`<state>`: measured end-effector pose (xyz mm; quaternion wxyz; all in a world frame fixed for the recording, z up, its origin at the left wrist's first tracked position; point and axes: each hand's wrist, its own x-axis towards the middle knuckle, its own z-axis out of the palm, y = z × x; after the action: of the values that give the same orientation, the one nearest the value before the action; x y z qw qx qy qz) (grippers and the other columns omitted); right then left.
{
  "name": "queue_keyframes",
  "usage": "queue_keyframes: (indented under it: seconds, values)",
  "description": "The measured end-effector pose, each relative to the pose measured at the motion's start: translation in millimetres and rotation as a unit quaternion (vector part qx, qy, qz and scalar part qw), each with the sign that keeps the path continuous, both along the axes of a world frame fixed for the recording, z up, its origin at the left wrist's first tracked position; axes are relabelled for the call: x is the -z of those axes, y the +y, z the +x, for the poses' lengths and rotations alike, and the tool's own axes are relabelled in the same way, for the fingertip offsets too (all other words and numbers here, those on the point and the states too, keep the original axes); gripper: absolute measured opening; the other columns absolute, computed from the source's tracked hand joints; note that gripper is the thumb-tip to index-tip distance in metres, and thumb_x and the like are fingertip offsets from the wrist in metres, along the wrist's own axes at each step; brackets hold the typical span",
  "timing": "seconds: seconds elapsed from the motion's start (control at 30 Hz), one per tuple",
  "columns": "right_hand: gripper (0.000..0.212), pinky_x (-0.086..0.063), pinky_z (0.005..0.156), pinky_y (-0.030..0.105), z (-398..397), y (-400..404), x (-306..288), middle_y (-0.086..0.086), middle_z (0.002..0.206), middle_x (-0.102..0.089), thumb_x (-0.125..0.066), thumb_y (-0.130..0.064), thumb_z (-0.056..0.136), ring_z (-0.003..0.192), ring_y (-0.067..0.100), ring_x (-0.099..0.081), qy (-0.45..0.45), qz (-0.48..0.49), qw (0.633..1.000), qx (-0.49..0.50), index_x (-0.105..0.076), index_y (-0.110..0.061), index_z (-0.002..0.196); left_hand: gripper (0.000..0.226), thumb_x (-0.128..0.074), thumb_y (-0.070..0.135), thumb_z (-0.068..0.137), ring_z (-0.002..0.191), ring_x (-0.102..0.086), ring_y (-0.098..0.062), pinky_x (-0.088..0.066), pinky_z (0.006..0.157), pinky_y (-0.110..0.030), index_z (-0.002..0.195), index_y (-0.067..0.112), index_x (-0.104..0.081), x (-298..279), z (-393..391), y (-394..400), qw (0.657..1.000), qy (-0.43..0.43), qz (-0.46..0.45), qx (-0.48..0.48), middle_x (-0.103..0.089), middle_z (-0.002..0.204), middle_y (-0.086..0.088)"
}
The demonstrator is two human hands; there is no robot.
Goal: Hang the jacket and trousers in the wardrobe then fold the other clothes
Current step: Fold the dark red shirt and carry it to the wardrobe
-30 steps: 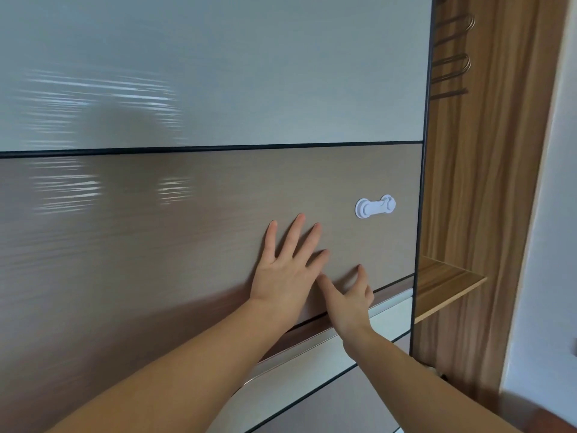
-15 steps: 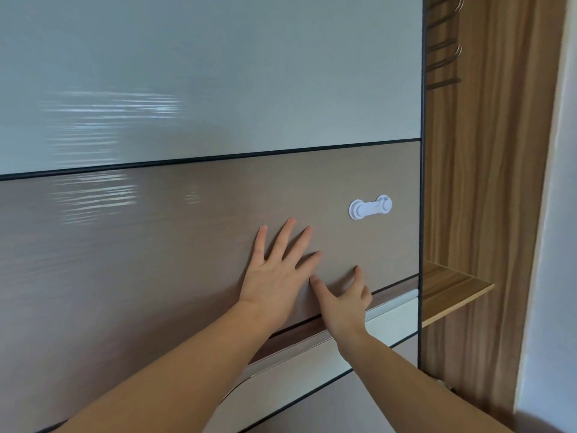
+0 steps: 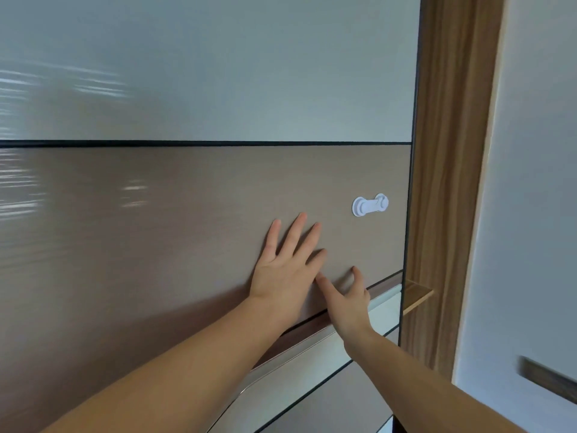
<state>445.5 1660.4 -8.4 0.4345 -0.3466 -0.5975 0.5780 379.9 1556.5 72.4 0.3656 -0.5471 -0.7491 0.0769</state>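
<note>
Left hand (image 3: pixel 285 270) and right hand (image 3: pixel 351 300) flat on glossy, grained wardrobe door (image 3: pixel 187 229).

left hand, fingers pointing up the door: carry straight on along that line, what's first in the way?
The left hand lies flat on the brown panel of the wardrobe door, fingers aimed up and slightly right. That way looks free up to the dark seam below the grey panel. The white child lock probably sits just right of that line.

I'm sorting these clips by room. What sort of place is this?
Probably a bedroom, at a built-in wardrobe: both hands, left and right, press flat on a glossy sliding door carrying a white child lock, with a wooden shelf inside.
</note>
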Motion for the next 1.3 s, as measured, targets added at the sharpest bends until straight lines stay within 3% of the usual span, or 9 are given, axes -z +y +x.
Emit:
queue_keyframes:
  seconds: [0.1, 0.23, 0.53, 0.73, 1.3]
  values:
    - [0.091, -0.039, 0.109, 0.046, 4, 27, 5, -0.006, 0.154, -0.019, -0.068, -0.058, 0.078, 0.135, 0.025, -0.035, 0.012, -0.041, 0.999, 0.004, -0.016, -0.038, 0.15, 0.059, -0.046, 0.026, 0.095, 0.145, 0.027, -0.032, 0.032, 0.1, -0.053, 0.149, 0.024, -0.023, 1, 6, 30, 1.0, -0.001, 0.005, 0.026, 0.019, 0.161, -0.003]
    - [0.094, -0.042, 0.105, 0.054, 12, 59, 10, -0.007, 0.152, -0.023, -0.068, -0.062, 0.071, 0.132, 0.027, -0.039, 0.022, -0.066, 0.998, 0.007, -0.017, -0.043, 0.147, 0.052, -0.04, 0.027, 0.098, 0.145, 0.025, -0.032, 0.035, 0.099, -0.051, 0.148, 0.022, -0.027, 2, 14, 70, 0.999, 0.015, 0.004, 0.043, 0.016, 0.162, -0.004]
    - [0.087, -0.042, 0.105, 0.052, 33, 151, 14, -0.006, 0.153, -0.022, -0.066, -0.059, 0.079, 0.133, 0.026, -0.037, 0.035, -0.056, 0.997, 0.03, -0.019, -0.039, 0.149, 0.064, -0.045, 0.035, 0.093, 0.144, 0.028, -0.031, 0.032, 0.101, -0.053, 0.151, 0.024, -0.02, 0, 39, 159, 0.999, 0.029, -0.021, 0.031, 0.017, 0.162, -0.005]
    - [0.079, -0.037, 0.109, 0.039, 53, 209, 17, -0.001, 0.153, -0.024, -0.063, -0.047, 0.087, 0.134, 0.023, -0.037, 0.04, -0.035, 0.998, 0.026, -0.019, -0.03, 0.151, 0.067, -0.041, 0.039, 0.095, 0.145, 0.028, -0.03, 0.027, 0.107, -0.052, 0.154, 0.024, -0.013, -5, 58, 216, 0.998, 0.036, -0.038, 0.024, 0.019, 0.161, -0.005]
    - [0.08, -0.035, 0.107, 0.035, 85, 314, 19, -0.004, 0.155, -0.025, -0.062, -0.046, 0.089, 0.136, 0.022, -0.036, 0.055, -0.059, 0.997, 0.006, -0.015, -0.033, 0.152, 0.075, -0.048, 0.042, 0.093, 0.145, 0.026, -0.031, 0.03, 0.104, -0.051, 0.155, 0.025, -0.01, 0, 81, 322, 0.997, 0.067, -0.037, 0.022, 0.019, 0.162, -0.005]
